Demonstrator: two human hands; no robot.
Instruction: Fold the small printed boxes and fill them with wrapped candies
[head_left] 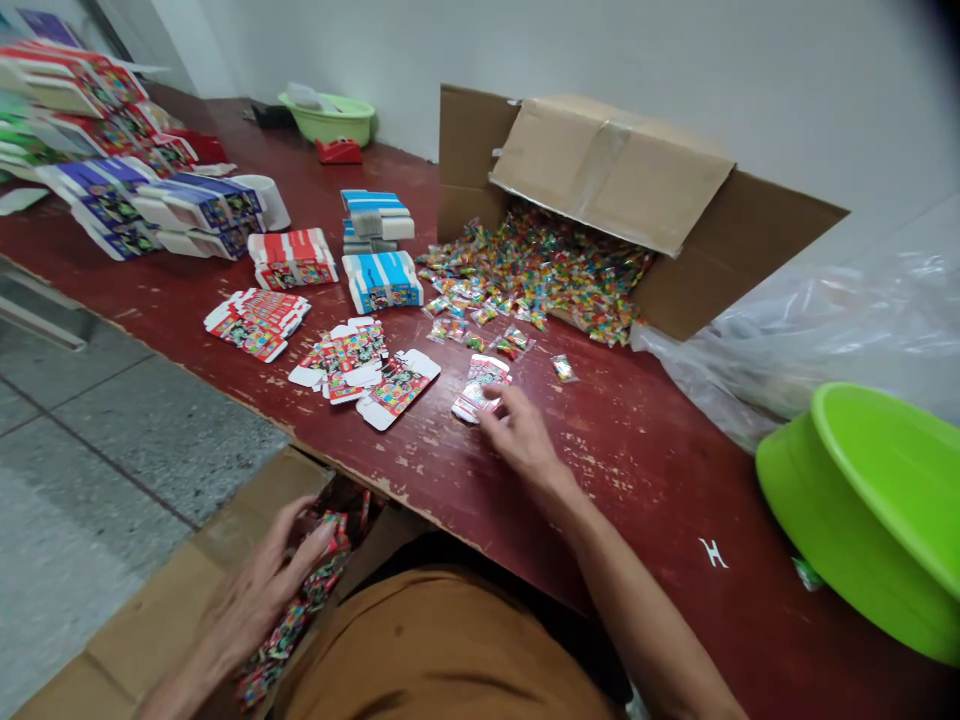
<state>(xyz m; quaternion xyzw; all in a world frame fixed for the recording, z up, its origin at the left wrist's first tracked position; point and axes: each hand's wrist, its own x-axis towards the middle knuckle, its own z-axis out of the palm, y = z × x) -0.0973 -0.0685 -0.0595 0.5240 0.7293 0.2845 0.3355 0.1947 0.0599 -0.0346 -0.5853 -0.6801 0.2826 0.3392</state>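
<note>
My right hand [523, 437] reaches over the table with thumb and forefinger apart, its fingertips at the edge of a small red printed box [481, 380]. That box lies on the table, partly covered by the fingers. Lower down, my left hand [274, 572] is over an open carton [262, 465] below the table edge, fingers spread and curved. Many small colourful printed boxes [300, 610] fill this carton, some right beside the left thumb. Flattened red box blanks [399, 388] and a pile of more blanks [349, 360] lie left of my right hand.
Small wrapped candy packets [555, 265] spill from a large cardboard box [611, 150]. Blue bundles [382, 280], a red bundle [292, 258] and purple stacks [202, 205] stand farther left. A green basin [840, 510] and clear plastic sheeting [817, 320] are at right.
</note>
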